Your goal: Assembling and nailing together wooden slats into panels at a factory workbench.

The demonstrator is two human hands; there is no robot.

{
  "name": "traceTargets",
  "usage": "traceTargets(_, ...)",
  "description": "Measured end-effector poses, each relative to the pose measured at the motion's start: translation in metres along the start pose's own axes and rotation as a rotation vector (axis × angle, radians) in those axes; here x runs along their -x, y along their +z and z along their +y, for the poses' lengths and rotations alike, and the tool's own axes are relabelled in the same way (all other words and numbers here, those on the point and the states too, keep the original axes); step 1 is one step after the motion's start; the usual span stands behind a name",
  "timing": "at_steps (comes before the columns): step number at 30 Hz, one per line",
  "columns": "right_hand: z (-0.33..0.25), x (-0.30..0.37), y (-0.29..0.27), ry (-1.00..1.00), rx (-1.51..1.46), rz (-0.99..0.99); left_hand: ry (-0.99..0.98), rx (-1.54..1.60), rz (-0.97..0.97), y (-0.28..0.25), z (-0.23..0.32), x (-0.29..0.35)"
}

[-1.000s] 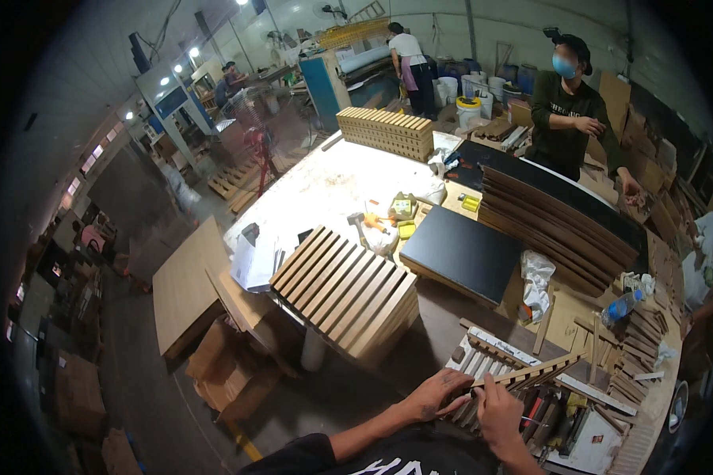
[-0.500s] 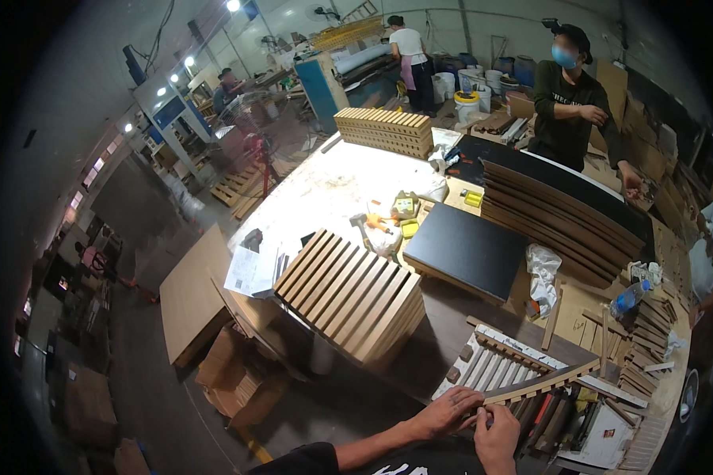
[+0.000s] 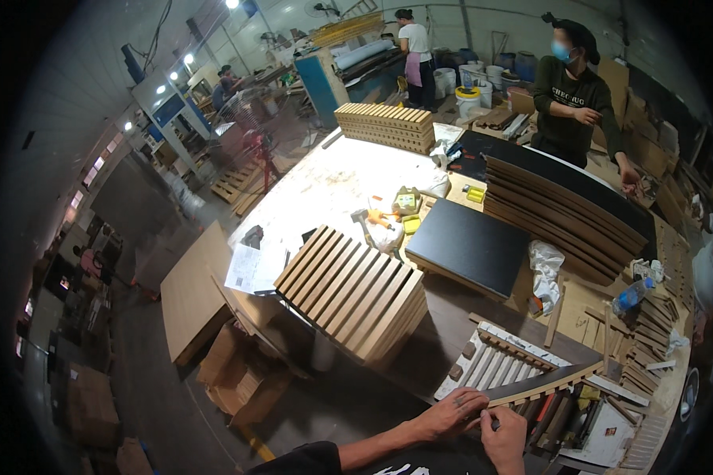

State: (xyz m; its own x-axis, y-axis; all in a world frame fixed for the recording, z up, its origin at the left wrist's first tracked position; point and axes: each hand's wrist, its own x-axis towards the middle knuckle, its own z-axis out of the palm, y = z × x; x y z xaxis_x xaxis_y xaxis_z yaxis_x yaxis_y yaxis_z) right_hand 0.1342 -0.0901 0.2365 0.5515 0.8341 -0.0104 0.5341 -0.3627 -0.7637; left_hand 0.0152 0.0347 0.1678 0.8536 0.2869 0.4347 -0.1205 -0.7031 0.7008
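Observation:
A long wooden strip (image 3: 543, 384) with a dark face and a row of notches along its edge slants up to the right from my hands. My left hand (image 3: 457, 412) is closed over its near end, fingers bent together. Just to the right, my right hand (image 3: 505, 437) is curled beside the same end, thumb against the fingers; whatever it pinches is hidden. Beyond the strip lies a white slatted frame (image 3: 495, 366) with a notched wooden bar across it.
A stack of slatted wooden panels (image 3: 348, 297) stands left of my hands. Farther off are a black-topped board (image 3: 469, 247), a hammer (image 3: 363, 225) and stacked curved boards (image 3: 562, 214). A water bottle (image 3: 632, 296) lies near loose wood strips at right. A co-worker (image 3: 570, 103) stands across the table.
The strip has tipped so that more of its dark face shows. My right hand has shifted slightly right and down. Across the table, the co-worker's head and arm have moved.

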Motion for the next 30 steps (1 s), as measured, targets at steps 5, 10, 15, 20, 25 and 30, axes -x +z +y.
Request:
traceTargets(5, 0.000, -0.004, 0.004, -0.008, 0.036, 0.023, 0.028, -0.035, -0.035, -0.001, -0.005, -0.004)
traceTargets(10, -0.003, -0.012, -0.017, 0.011, 0.267, 0.003, 0.000, -0.007, -0.008, -0.001, -0.002, -0.003)
traceTargets(15, -0.006, -0.034, -0.036, -0.183, 0.399, -0.131, -0.022, -0.027, -0.019, -0.005, -0.001, -0.005)
traceTargets(20, 0.013, -0.040, -0.034, -0.274, 0.422, -0.231, -0.039, -0.006, -0.020, -0.009, 0.004, -0.007)
traceTargets(25, 0.010, -0.039, -0.043, -0.362, 0.534, -0.339, -0.002, -0.020, 0.003, -0.007, 0.013, -0.012)
traceTargets(30, 0.014, -0.054, -0.041, -0.543, 0.604, -0.505, -0.132, -0.033, -0.131, -0.005, -0.003, -0.008)
